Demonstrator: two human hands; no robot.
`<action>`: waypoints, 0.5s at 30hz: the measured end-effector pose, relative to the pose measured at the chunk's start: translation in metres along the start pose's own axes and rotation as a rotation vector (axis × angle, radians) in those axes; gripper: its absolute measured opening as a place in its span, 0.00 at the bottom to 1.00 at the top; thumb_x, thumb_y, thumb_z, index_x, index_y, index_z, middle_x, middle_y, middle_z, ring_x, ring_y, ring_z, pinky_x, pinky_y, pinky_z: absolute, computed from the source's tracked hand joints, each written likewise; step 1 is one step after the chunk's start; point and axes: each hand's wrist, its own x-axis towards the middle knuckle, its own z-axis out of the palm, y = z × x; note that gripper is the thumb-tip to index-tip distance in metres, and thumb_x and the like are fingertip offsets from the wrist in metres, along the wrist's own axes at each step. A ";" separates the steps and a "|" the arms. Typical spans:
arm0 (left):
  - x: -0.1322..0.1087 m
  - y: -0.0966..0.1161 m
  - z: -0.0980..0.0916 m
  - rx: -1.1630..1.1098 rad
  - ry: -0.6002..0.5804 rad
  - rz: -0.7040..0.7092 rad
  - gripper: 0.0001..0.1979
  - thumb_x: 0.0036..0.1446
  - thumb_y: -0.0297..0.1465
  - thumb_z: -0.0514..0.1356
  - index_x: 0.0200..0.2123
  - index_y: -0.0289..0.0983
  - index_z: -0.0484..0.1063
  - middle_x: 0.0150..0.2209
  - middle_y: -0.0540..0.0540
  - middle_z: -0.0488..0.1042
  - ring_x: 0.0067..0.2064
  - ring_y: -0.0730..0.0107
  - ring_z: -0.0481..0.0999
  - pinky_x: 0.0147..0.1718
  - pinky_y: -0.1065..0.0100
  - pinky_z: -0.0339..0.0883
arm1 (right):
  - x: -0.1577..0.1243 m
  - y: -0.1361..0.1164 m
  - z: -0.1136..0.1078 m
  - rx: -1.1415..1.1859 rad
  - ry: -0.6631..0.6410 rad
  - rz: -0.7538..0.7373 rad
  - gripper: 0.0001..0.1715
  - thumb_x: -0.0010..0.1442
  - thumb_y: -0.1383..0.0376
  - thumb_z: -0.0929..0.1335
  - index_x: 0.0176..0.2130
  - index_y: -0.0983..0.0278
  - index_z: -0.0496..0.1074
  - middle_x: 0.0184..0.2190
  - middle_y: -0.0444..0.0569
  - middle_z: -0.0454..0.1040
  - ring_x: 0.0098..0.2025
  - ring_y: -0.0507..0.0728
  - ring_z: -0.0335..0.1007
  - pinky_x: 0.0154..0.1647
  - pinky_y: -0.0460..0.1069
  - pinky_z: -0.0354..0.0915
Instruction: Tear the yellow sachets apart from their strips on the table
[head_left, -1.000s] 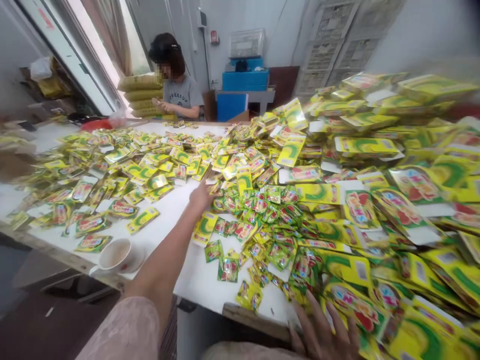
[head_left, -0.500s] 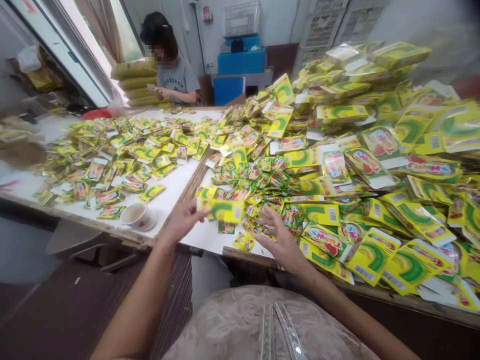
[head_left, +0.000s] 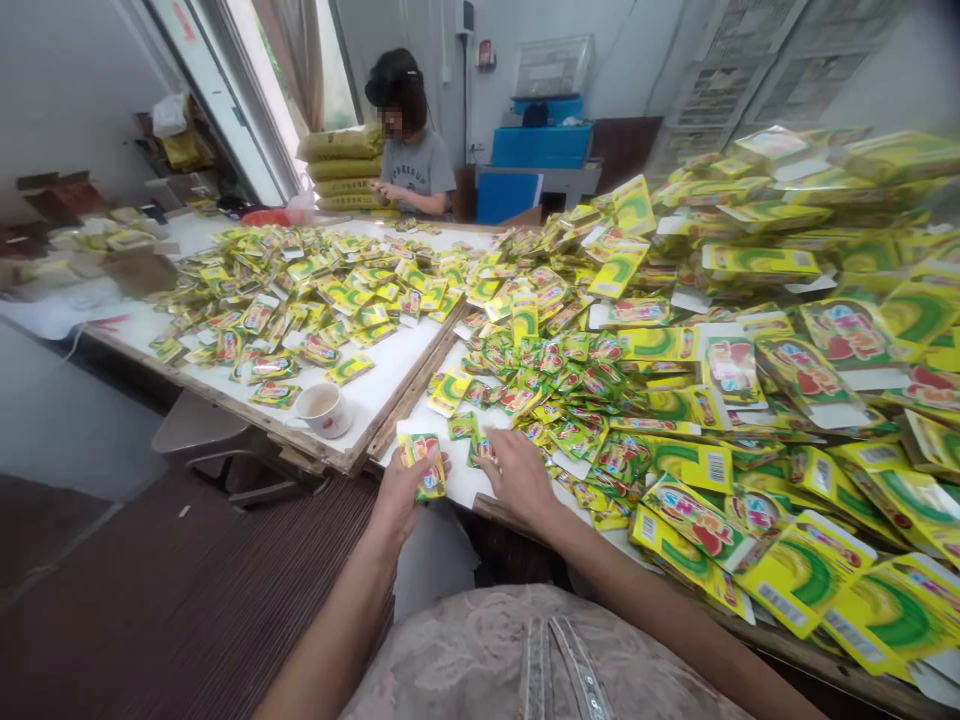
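My left hand (head_left: 401, 500) grips a small yellow-and-green printed carton (head_left: 429, 482), its thumb across the front and a white flap standing up at the top. Just to the right, my right hand (head_left: 519, 480) reaches over the table edge, fingertips closed on a small green sachet (head_left: 478, 455). Another green sachet (head_left: 463, 427) lies beside it on the white tabletop. Beyond my right hand spreads a heap of green and yellow sachets (head_left: 559, 370). A single carton (head_left: 450, 392) lies flat left of that heap.
Flat cartons (head_left: 799, 565) pile high on the right, up to the table edge. More filled-looking cartons (head_left: 300, 290) cover the left table. A cup of drink (head_left: 322, 410) stands near its front edge. Across the table, a person (head_left: 416, 165) sits by stacked yellow sacks (head_left: 345, 170).
The view has swung left. My left hand has turned the carton from lying sideways to upright, with its other face showing. My right hand has moved left and down onto the sachets, fingers closing.
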 end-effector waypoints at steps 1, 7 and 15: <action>0.003 0.000 -0.005 0.038 -0.003 0.004 0.27 0.34 0.37 0.72 0.38 0.35 0.69 0.29 0.46 0.77 0.32 0.64 0.78 0.31 0.67 0.71 | 0.006 0.005 0.002 -0.023 -0.039 0.093 0.18 0.57 0.62 0.67 0.47 0.66 0.69 0.42 0.57 0.72 0.45 0.63 0.62 0.43 0.56 0.61; 0.007 -0.009 -0.020 0.322 -0.055 0.102 0.24 0.37 0.39 0.70 0.37 0.35 0.69 0.31 0.47 0.77 0.31 0.67 0.76 0.31 0.68 0.69 | 0.018 0.027 0.005 0.148 -0.134 0.253 0.09 0.51 0.63 0.71 0.31 0.64 0.69 0.34 0.52 0.72 0.39 0.60 0.64 0.38 0.53 0.60; -0.002 -0.011 -0.017 0.425 -0.308 0.108 0.23 0.44 0.39 0.67 0.44 0.37 0.72 0.37 0.46 0.78 0.38 0.64 0.76 0.36 0.68 0.68 | 0.019 0.010 -0.011 1.057 -0.071 0.527 0.20 0.45 0.50 0.70 0.28 0.62 0.65 0.21 0.41 0.64 0.23 0.51 0.62 0.24 0.47 0.59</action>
